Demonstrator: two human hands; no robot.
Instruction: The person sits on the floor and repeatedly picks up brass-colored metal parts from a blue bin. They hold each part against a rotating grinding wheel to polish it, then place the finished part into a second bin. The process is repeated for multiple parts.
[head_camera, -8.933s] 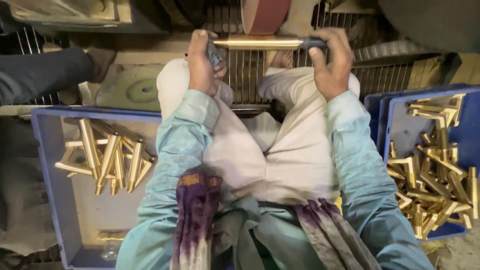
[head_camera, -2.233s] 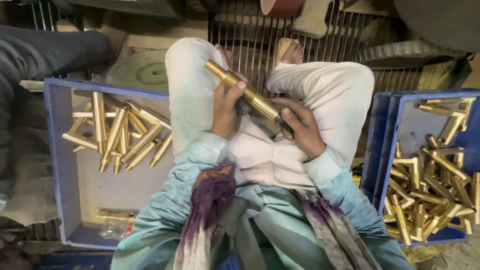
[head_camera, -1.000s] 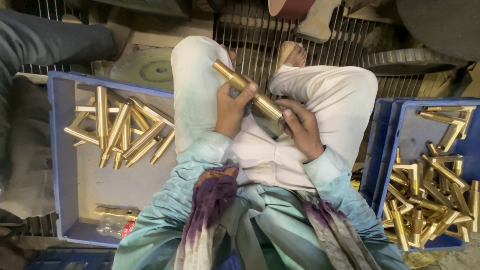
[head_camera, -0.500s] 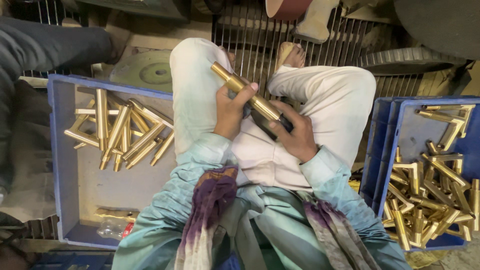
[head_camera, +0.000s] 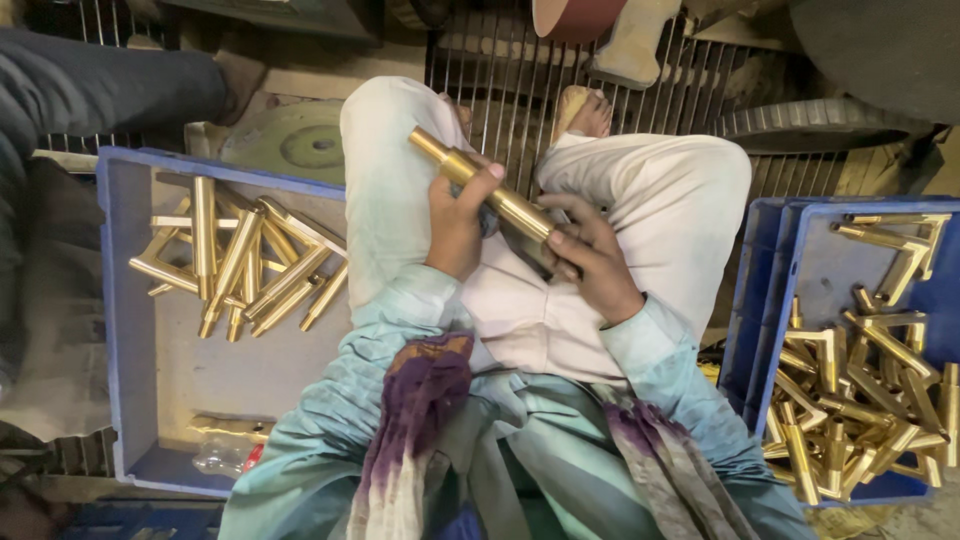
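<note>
Over the lap, brass tube (head_camera: 480, 190) (shiny, stepped, tilted up-left) sits clamped btwn left hand (head_camera: 457, 222) & right hand (head_camera: 590, 262). Vs half a sec ago: barely shifted, grip unchanged.

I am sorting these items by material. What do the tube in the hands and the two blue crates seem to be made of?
The tube, held by the left hand and right hand, looks like brass: yellow-gold colour with a bright, polished shine. The left crate and right crate look like moulded plastic: even blue colour, matt surface, thick rounded rims. I cannot confirm either from looks alone.
</note>
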